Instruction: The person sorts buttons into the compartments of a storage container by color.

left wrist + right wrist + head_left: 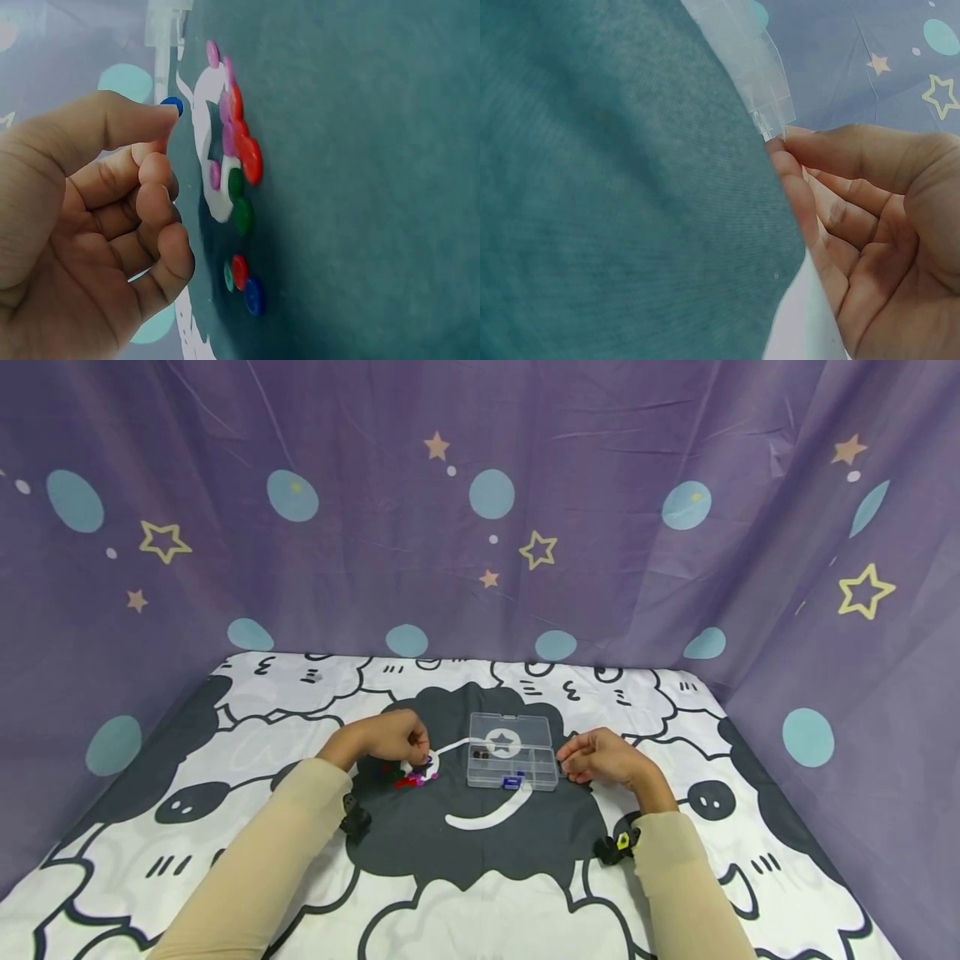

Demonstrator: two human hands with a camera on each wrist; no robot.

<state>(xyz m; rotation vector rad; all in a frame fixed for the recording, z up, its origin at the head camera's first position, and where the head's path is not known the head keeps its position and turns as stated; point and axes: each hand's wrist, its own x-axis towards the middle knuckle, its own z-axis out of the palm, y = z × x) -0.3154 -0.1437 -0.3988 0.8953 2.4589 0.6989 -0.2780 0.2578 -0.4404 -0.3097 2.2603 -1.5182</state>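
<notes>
My left hand [388,737] pinches a small blue button [172,105] between thumb and index finger, just above the cloth. Below it lies a loose group of buttons: pink [215,174], red [251,159], green [244,216] and blue [255,296]. To the right, a clear plastic compartment box [491,782] rests with its lid [536,727] folded back. Dark brown buttons [480,754] sit in a left compartment, blue ones [512,782] in a front one. My right hand [606,758] pinches the box's right edge with thumb and fingertips.
A cloth with cartoon sheep [465,852] covers the table, dark under the box and buttons. Behind it and at both sides hangs a purple curtain [360,568] with stars and dots. Dark bands [355,817] circle both wrists.
</notes>
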